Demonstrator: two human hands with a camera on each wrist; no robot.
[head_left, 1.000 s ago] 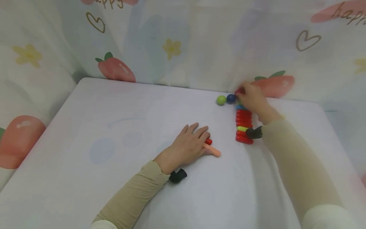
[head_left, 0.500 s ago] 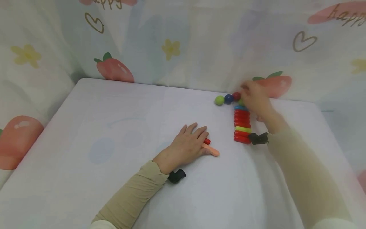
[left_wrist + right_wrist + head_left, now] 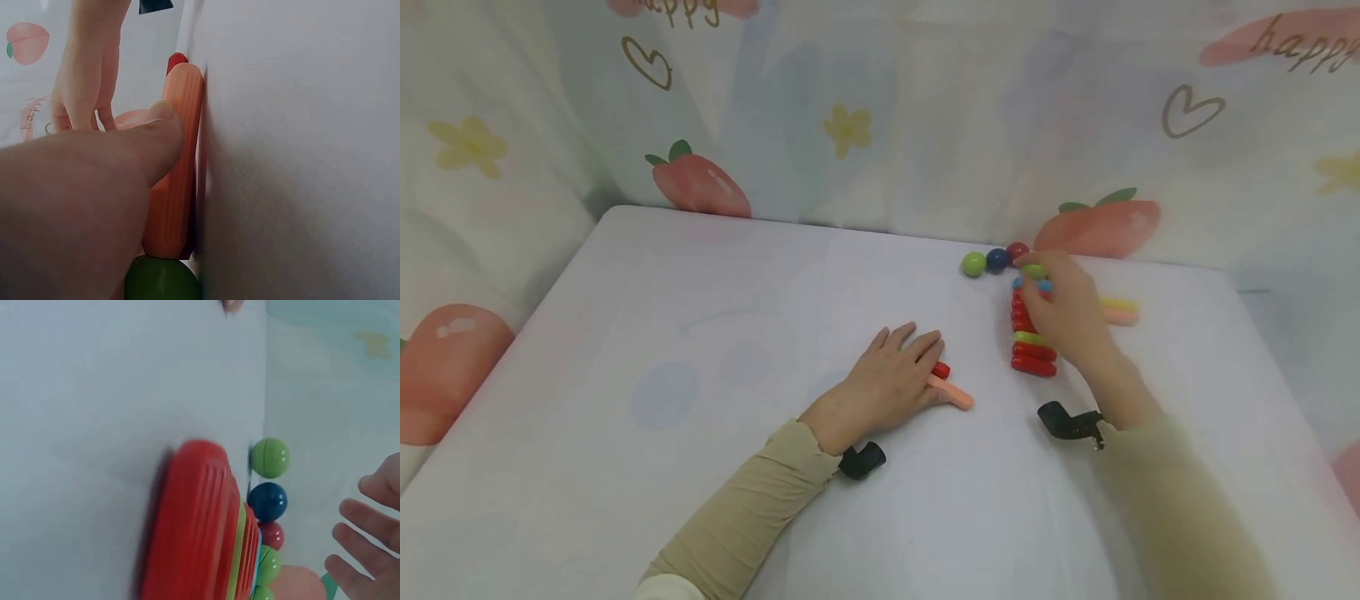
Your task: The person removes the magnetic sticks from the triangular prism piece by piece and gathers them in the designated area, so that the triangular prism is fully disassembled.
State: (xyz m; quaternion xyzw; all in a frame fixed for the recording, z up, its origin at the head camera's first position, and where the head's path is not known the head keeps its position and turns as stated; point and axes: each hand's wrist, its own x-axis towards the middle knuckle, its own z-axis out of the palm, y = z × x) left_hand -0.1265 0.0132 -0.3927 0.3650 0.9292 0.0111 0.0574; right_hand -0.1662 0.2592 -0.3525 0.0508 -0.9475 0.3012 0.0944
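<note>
My left hand (image 3: 880, 383) rests on the table over an orange ridged stick (image 3: 955, 393) and a red stick (image 3: 942, 370). In the left wrist view its thumb (image 3: 153, 134) lies against the orange stick, with a dark green rounded piece (image 3: 164, 278) below. Over a row of red sticks (image 3: 1033, 367) hovers my right hand (image 3: 1067, 304), fingers extended and holding nothing. That row includes a yellow-green stick (image 3: 1028, 338) and a blue one at its far end. Beyond it lie a green ball (image 3: 270, 457), a dark blue ball (image 3: 267, 501), a red ball (image 3: 272, 535) and more green pieces.
Yellow and orange sticks (image 3: 1120, 312) lie right of the row, partly behind my right hand. A printed curtain (image 3: 925, 125) hangs along the table's back edge. Black camera mounts (image 3: 1067, 421) stick out at both wrists.
My right hand has let go of the red ball beside the dark blue one and drawn back toward me over the row. The left hand has stayed in place.
</note>
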